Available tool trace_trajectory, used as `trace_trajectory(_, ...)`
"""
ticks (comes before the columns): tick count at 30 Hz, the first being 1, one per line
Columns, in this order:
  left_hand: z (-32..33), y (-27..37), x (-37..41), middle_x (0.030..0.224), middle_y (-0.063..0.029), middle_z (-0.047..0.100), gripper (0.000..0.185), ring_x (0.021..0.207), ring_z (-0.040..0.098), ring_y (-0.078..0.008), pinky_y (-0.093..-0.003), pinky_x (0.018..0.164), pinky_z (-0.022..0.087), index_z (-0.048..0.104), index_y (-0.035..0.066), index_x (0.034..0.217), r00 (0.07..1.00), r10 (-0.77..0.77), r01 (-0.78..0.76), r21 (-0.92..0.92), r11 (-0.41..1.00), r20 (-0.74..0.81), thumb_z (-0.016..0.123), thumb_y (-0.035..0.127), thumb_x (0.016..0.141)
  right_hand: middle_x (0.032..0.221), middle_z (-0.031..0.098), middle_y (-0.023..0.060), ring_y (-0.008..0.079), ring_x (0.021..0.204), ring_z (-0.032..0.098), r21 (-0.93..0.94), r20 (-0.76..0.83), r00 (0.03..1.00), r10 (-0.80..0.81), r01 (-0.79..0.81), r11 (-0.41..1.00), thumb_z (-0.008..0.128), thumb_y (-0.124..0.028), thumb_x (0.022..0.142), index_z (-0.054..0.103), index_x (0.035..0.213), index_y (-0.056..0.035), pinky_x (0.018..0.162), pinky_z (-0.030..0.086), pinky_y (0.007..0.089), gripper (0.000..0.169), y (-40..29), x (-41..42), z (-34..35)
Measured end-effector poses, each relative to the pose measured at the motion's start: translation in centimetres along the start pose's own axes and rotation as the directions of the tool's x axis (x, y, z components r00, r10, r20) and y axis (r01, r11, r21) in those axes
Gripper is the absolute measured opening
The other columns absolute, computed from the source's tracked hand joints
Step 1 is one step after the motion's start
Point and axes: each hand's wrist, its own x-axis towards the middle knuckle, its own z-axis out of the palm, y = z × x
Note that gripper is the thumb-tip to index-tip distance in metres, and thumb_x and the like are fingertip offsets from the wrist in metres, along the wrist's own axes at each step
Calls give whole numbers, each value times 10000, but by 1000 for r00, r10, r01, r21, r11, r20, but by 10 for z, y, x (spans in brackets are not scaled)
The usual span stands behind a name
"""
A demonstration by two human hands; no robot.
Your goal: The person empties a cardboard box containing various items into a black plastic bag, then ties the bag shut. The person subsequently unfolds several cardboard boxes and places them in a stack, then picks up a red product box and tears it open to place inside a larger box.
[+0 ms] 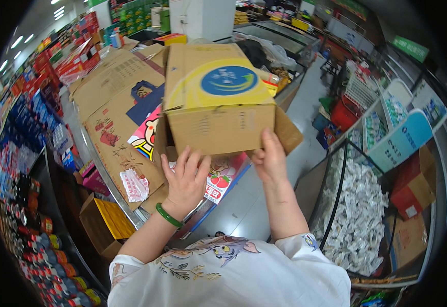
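A brown cardboard carton (219,124) with a yellow panel and a blue oval is tilted up before me, its side flaps hanging loose. My right hand (271,157) grips its lower right edge, thumb on the outer face. Fingers spread, my left hand (187,180) is at the carton's lower left edge; whether the fingertips press on it is hard to tell. A green bangle (169,215) circles the left wrist. Below the carton, a printed pack with strawberries (220,183) shows partly. To its left are a pink cartoon-printed pack (146,134) and a dark blue bag (146,105).
Flattened cardboard (112,86) covers the counter, with a crumpled white wrapper (135,186) on it. A glass-sided bin of wrapped items (356,218) stands at right. Bottles (54,264) crowd a shelf at lower left. An open yellow-lined carton (110,220) sits beside the counter.
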Motion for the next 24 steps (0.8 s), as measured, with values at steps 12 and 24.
trace_trajectory(12, -46, -32, 15, 709, -65, 541, 198, 663, 536, -207, -324, 622, 423, 516, 9, 882, 951, -299, 181, -639, 747, -80, 586, 18, 697, 766, 503, -56, -15, 457, 317, -157, -110, 985, 130, -147, 977, 475, -272, 910, 507, 1032, -101, 377, 241, 111, 213, -30, 5, -95)
trace_trajectory(24, 38, -47, 136, 1356, -242, 286, 538, 1269, 247, -388, -435, 1047, 199, 356, 84, 1313, 942, 111, -36, -235, 971, 318, 444, 380, 872, 717, 519, -48, -15, 442, 343, -295, -29, 993, 118, -122, 948, 526, -256, 885, 524, 945, -82, 369, 254, 107, 184, -24, 3, -90)
